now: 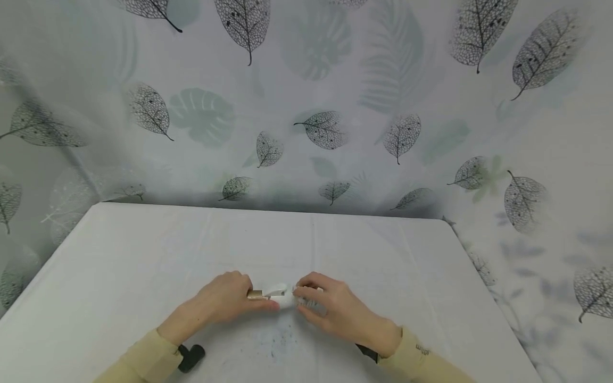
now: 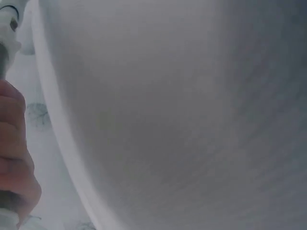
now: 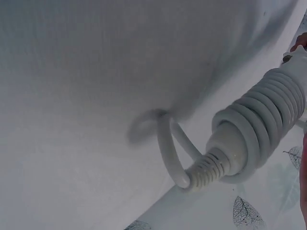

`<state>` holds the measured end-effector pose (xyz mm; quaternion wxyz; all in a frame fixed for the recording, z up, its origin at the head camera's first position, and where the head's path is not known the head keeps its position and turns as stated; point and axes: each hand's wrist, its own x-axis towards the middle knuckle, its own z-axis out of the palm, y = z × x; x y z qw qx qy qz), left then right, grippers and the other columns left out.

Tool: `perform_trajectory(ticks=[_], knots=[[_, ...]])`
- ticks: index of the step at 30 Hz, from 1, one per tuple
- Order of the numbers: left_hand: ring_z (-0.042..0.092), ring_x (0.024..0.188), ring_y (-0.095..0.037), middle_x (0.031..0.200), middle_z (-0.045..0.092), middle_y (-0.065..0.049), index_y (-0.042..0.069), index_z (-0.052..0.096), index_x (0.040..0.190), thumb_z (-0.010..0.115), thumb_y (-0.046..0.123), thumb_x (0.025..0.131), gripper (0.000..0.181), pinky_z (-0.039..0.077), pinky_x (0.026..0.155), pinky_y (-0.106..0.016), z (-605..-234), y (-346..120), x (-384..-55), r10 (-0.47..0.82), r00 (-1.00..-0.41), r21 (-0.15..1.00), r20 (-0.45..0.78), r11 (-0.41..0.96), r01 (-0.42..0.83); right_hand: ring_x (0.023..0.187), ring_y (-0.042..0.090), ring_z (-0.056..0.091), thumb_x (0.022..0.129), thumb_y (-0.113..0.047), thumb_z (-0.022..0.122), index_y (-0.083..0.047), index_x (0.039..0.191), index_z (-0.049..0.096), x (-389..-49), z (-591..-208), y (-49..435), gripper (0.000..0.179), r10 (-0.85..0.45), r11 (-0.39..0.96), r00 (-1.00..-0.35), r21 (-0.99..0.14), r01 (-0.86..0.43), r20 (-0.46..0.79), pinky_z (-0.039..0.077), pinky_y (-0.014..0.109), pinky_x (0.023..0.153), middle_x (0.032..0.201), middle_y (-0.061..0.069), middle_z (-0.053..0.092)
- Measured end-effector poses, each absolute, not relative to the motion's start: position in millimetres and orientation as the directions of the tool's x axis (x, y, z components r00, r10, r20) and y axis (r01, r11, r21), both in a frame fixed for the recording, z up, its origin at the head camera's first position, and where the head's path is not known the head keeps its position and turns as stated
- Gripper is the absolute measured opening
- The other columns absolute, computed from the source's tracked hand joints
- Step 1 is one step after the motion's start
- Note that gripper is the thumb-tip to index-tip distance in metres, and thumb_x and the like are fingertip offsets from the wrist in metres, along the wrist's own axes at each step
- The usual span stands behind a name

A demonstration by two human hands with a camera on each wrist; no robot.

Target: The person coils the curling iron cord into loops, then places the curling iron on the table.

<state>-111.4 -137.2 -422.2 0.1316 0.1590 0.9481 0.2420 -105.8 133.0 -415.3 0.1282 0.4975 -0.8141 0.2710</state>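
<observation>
Head view: both hands meet at table [image 1: 143, 255] centre, near front edge. Left hand [image 1: 225, 303] pinches the tan plug end [image 1: 256, 294] of a white coiled cable [image 1: 286, 298]; right hand [image 1: 335, 311] curls fingers round the coiled bundle. Cable's long axis runs left-right between the hands, both touching it, neither nearer. Right wrist view: tight white coils [image 3: 261, 120] wrapped round, strain relief and a loose loop [image 3: 168, 143] sticking out towards the table. Left wrist view: fingers [image 2: 12, 143] curled on the plug, little else visible.
</observation>
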Motion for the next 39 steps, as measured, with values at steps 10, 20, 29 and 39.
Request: perform_trajectory(ticks=[10, 20, 29, 39], knots=[[0.041, 0.058, -0.007, 0.063, 0.049, 0.008, 0.018, 0.061, 0.086, 0.061, 0.072, 0.084, 0.053, 0.035, 0.053, -0.026, -430, -144, -112, 0.497, -0.839, 0.593, -0.222, 0.752, 0.288, 0.104, 0.014, 0.066, 0.092, -0.008, 0.073, -0.01, 0.121, 0.064, -109, -425, 133, 0.031, -0.689, 0.458, -0.622, -0.441, -0.771, 0.372, 0.055, 0.027, 0.086, 0.118, 0.002, 0.064], [0.043, 0.069, -0.007, 0.076, 0.051, 0.01, 0.018, 0.06, 0.092, 0.061, 0.066, 0.087, 0.049, 0.037, 0.061, -0.025, -432, -145, -106, 0.549, -0.83, 0.528, -0.094, 0.735, 0.426, 0.087, 0.011, 0.066, 0.092, -0.011, 0.071, -0.006, 0.117, 0.066, -122, -431, 132, 0.027, -0.601, 0.534, -0.762, -0.588, -0.608, 0.242, 0.054, 0.026, 0.075, 0.105, 0.005, 0.071], [0.039, 0.074, -0.009, 0.074, 0.046, 0.012, 0.019, 0.06, 0.087, 0.07, 0.062, 0.082, 0.044, 0.033, 0.063, -0.024, -433, -143, -102, 0.552, -0.833, 0.439, -0.036, 0.758, 0.483, 0.082, 0.013, 0.065, 0.089, -0.022, 0.074, -0.009, 0.107, 0.072, -132, -438, 140, 0.023, -0.529, 0.649, -0.84, -0.582, -0.491, 0.119, 0.05, 0.027, 0.072, 0.098, 0.001, 0.07], [0.039, 0.075, -0.008, 0.076, 0.046, 0.012, 0.022, 0.061, 0.09, 0.073, 0.062, 0.079, 0.043, 0.032, 0.061, -0.024, -435, -143, -101, 0.553, -0.831, 0.452, -0.058, 0.757, 0.472, 0.083, 0.013, 0.051, 0.095, -0.027, 0.069, -0.015, 0.104, 0.073, -143, -445, 151, 0.015, -0.496, 0.671, -0.862, -0.677, -0.303, -0.106, 0.043, 0.029, 0.072, 0.092, -0.004, 0.057]])
